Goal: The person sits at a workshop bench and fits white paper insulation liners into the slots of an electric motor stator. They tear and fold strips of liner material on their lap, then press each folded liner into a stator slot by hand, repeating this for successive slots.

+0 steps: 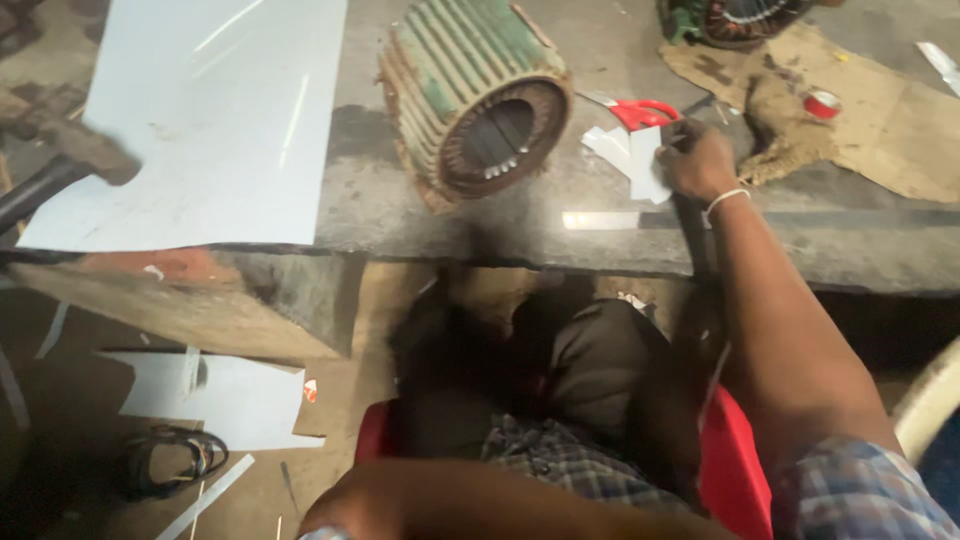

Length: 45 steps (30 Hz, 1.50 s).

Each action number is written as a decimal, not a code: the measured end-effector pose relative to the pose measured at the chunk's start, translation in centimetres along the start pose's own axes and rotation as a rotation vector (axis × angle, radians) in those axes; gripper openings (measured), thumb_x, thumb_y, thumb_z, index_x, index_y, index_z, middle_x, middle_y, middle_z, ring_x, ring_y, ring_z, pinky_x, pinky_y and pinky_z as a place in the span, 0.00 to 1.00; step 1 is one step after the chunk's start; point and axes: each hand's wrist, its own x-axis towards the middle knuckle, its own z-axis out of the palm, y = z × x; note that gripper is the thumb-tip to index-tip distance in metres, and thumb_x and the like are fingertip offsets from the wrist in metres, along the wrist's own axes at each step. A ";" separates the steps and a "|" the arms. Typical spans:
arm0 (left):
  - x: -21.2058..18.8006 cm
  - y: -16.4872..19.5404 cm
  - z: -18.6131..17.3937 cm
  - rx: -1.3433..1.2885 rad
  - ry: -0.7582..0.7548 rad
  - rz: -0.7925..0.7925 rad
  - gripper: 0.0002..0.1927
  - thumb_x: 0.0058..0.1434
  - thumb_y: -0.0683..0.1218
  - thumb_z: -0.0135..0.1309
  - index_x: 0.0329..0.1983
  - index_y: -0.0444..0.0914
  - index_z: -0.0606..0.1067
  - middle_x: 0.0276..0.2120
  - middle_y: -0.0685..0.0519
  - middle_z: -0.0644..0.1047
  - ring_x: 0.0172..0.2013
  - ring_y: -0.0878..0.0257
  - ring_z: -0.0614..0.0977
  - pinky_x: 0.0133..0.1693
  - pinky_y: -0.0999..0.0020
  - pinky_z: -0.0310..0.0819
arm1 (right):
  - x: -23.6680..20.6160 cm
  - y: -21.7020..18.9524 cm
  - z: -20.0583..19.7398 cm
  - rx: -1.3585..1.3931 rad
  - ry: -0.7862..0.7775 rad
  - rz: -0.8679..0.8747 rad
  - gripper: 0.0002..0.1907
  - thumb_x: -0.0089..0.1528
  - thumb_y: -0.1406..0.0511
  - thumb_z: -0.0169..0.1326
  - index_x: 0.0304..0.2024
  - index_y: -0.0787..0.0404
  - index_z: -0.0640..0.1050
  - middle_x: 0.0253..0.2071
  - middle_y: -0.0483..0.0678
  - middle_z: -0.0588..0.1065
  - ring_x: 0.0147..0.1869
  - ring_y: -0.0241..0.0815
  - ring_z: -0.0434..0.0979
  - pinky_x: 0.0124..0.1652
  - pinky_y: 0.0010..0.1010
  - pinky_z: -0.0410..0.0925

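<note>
Where blurred, right hand [697, 158] hides paper [645, 165]

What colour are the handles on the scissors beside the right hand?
Red handles on the scissors, just above the right hand; head view.

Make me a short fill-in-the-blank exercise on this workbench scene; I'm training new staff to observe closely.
1. The right hand rests on small pieces of white ____.
2. Just beyond that hand lie scissors with ____ handles.
3. The ribbed green motor stator lies on its ____ on the bench.
4. A large white sheet covers the bench's ____ end.

Missing words: paper; red; side; left
</note>
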 end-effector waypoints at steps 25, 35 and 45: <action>-9.0 -2.1 -5.6 -0.347 0.651 -1.468 0.23 0.54 0.38 0.59 0.55 0.37 0.72 0.40 0.52 0.78 0.35 0.64 0.79 0.35 0.68 0.76 | -18.7 -8.3 1.2 0.456 -0.223 -0.312 0.10 0.64 0.70 0.59 0.48 0.59 0.75 0.40 0.44 0.77 0.44 0.35 0.77 0.45 0.31 0.71; -8.9 -2.8 -5.8 -0.093 0.564 -1.583 0.17 0.56 0.40 0.60 0.50 0.34 0.80 0.33 0.50 0.85 0.33 0.66 0.83 0.37 0.71 0.78 | -22.6 -9.0 2.8 0.596 -0.372 -0.100 0.22 0.59 0.75 0.60 0.57 0.64 0.79 0.30 0.45 0.72 0.34 0.34 0.72 0.35 0.25 0.68; -11.5 -3.5 -5.1 -0.181 0.626 -1.551 0.11 0.57 0.41 0.65 0.42 0.32 0.84 0.31 0.49 0.85 0.33 0.68 0.82 0.36 0.74 0.76 | -23.1 -6.7 5.4 0.604 -0.302 0.046 0.05 0.59 0.71 0.63 0.38 0.63 0.85 0.34 0.47 0.82 0.32 0.35 0.82 0.31 0.25 0.73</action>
